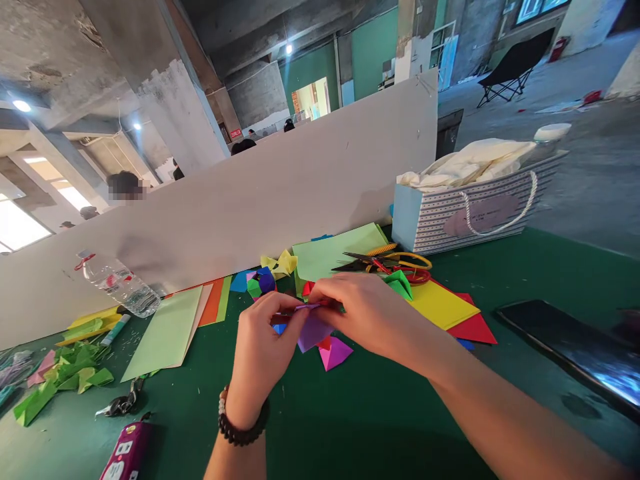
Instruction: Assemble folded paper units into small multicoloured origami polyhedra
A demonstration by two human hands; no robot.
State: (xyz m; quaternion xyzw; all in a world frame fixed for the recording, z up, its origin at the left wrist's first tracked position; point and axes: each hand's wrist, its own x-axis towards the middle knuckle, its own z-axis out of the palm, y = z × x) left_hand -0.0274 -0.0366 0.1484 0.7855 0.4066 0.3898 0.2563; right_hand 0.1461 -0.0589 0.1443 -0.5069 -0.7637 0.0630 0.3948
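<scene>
A small purple paper (314, 331) is held between both hands above the green table. My left hand (267, 333), with a dark bead bracelet at its wrist, pinches the paper's left edge. On the other side my right hand (353, 310) grips its upper right part; some of its fingertips are hidden. Just below lies a magenta folded piece (336, 353). Behind the hands are a multicoloured folded piece (261, 283) and a yellow folded piece (280, 264). A green folded piece (400, 285) sits beside my right hand.
Scissors (383, 262) lie on paper behind my right hand. Yellow sheets (443, 303), a phone (565, 347) and a striped bag (470, 213) are at the right. Pale green sheets (163, 330), a bottle (120, 283) and green scraps (75, 367) are at the left. A white partition (225, 220) stands behind.
</scene>
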